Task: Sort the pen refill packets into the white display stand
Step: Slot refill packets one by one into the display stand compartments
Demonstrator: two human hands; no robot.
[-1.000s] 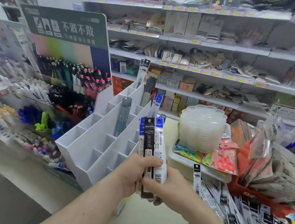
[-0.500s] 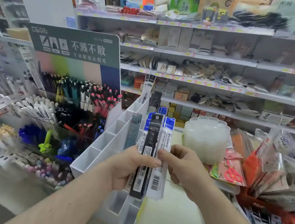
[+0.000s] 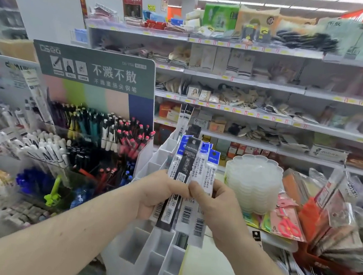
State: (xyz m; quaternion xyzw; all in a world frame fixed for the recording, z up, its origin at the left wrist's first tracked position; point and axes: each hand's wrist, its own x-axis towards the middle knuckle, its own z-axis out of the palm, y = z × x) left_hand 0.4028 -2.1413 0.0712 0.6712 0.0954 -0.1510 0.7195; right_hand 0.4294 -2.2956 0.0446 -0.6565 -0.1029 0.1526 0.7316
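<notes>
1. While both hands meet at centre, the left hand (image 3: 158, 195) has its grip curled round a fanned bundle of pen refill packets (image 3: 191, 182), thumb across the front.
2. Right hand (image 3: 216, 206) pinches the bundle's right-hand white packets between thumb and fingers.
3. Bundle stands upright, blue and black headers on top, barcodes below, just above the white display stand (image 3: 154, 257).
4. Two packets (image 3: 184, 120) stand in the stand's far compartments.
5. Stacked clear trays (image 3: 254, 183) sit to the right; a pen rack (image 3: 93, 129) stands left.
</notes>
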